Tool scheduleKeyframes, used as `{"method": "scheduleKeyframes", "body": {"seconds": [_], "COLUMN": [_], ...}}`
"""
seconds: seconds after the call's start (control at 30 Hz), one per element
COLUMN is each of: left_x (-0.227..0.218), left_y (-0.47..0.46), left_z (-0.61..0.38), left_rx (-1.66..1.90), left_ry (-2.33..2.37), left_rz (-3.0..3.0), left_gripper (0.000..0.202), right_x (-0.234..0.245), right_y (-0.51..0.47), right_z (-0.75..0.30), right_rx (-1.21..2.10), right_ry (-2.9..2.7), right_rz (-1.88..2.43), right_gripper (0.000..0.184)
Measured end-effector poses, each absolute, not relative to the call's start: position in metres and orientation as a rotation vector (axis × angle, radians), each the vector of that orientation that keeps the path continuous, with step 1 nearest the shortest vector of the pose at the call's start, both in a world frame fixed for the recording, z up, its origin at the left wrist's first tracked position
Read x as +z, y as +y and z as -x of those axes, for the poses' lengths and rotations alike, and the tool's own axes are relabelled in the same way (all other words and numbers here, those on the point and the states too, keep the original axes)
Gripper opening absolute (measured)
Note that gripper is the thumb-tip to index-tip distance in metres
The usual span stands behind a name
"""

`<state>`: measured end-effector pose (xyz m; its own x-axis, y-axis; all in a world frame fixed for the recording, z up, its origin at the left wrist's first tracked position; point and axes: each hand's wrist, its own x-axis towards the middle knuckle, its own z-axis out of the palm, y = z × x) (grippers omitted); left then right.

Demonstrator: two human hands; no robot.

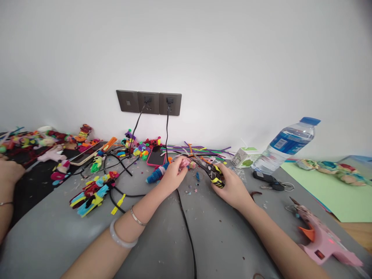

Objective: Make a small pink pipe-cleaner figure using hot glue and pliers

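My left hand (174, 173) is closed, its fingertips pinching a small pink fuzzy piece (184, 163). Wrapped around the black-and-yellow handles of a pair of pliers (214, 175) is my right hand (231, 189). The jaws of the pliers point up and left, toward the pink piece; whether they touch it I cannot tell. A blue fuzzy pipe-cleaner bundle (155, 175) lies beside my left hand, partly hidden by it. Small blue and pale scraps (197, 176) are scattered on the grey table between my hands.
Behind my hands lie loose pipe cleaners (200, 149) and a phone (156, 156). A water bottle (286, 145), a drink carton (245, 157), keys (276, 185) and a pink glue gun (327, 242) sit right. Colourful pipe-cleaner figures (93, 193), black cables (186, 224) and another person's hand (10, 174) are left.
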<state>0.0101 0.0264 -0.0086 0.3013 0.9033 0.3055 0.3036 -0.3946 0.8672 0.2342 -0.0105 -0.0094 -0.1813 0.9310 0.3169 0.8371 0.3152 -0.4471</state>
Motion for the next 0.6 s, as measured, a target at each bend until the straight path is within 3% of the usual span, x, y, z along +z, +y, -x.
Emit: {"method": "scheduleKeyframes", "body": {"seconds": [0.2,0.6], "left_x": [-0.014,-0.002], "left_y": [0.026,0.02], "left_z": [-0.012,-0.014], "left_rx": [1.021,1.015], "left_ry": [0.952,0.906], "left_rz": [-1.654,-1.673], "left_gripper": [0.023,0.022], "right_x": [-0.012,-0.01], "right_y": [-0.01,-0.008], "right_z": [-0.234,-0.234], "right_rx": [0.26,0.298], "right_ry": [-2.094,-2.021], "right_rz": [1.543,1.586], "right_gripper": [0.049,0.039]}}
